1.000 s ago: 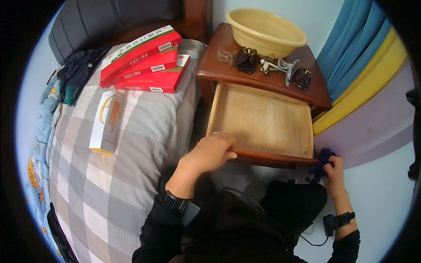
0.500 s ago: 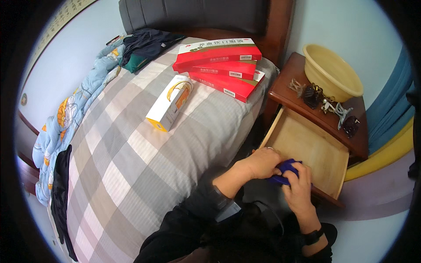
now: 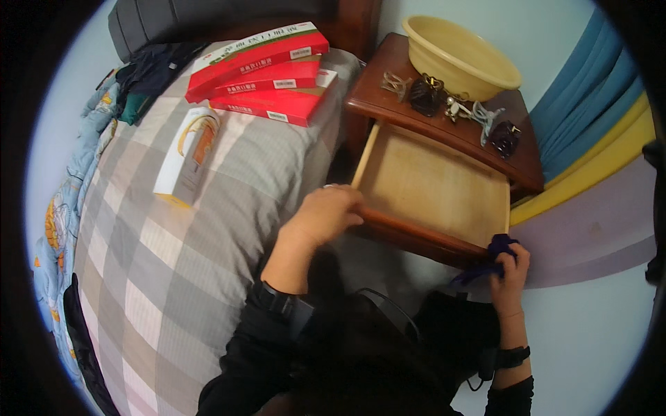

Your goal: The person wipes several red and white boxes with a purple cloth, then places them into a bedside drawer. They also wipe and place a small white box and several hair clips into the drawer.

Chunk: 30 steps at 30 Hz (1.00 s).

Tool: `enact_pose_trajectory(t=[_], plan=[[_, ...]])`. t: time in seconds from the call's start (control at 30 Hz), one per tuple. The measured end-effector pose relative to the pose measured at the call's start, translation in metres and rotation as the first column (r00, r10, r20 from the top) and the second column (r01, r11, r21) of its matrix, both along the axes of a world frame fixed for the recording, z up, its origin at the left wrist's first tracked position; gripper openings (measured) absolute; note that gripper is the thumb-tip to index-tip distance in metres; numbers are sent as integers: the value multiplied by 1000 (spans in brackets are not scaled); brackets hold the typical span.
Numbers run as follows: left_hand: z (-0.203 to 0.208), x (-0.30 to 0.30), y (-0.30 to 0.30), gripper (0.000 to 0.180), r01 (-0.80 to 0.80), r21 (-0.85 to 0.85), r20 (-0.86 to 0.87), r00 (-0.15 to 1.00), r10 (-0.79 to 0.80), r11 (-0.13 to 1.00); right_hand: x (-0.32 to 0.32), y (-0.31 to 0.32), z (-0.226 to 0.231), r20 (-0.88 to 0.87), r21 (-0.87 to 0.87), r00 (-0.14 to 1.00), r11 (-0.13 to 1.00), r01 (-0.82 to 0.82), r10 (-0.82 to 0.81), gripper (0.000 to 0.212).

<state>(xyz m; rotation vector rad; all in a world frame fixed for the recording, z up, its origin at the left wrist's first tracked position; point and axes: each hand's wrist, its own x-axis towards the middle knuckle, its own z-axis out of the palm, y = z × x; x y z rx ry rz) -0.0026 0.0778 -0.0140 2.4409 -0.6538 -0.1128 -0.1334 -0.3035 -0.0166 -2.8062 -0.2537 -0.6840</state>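
Drawer point(image 3: 436, 186): smooth, pale wood inside; front panel point(image 3: 416, 234) glossy, dark-stained. Nightstand point(image 3: 388, 54): glossy reddish-brown wood. Purple cloth point(image 3: 499, 245): matt fabric. Basin point(image 3: 444, 64): smooth plastic, soft sheen. Bedsheet point(image 3: 208, 263): matt woven cloth. Red boxes point(image 3: 267, 97): smooth, glossy card. Headboard point(image 3: 156, 24): leather-like, low sheen.

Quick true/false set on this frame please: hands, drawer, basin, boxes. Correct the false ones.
1. The right hand holds a purple cloth at the right front corner of the drawer. True.
2. The left hand holds the white box. False: it is at the left end of the drawer's front; the white box lies on the bed.
3. The yellow basin stands on the nightstand. True.
4. The drawer is fully shut. False: it is pulled open.
5. Three red boxes overlap on the bed. True.
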Motion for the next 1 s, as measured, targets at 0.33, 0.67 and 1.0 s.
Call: enact_pose_trajectory(t=[0.33,0.67,1.0], plan=[[5,-3,1,25,-122,-127,-56,992,116,984,49,108,-14,60,73,976,974,-212,208,36],[1,4,3,18,-104,-181,-87,992,90,978,102,194,-10,125,-22,910,918,-395,395,23],[1,13,-4,22,-126,-97,-13,992,126,987,39,-27,19,-159,48,982,994,-96,103,49]])
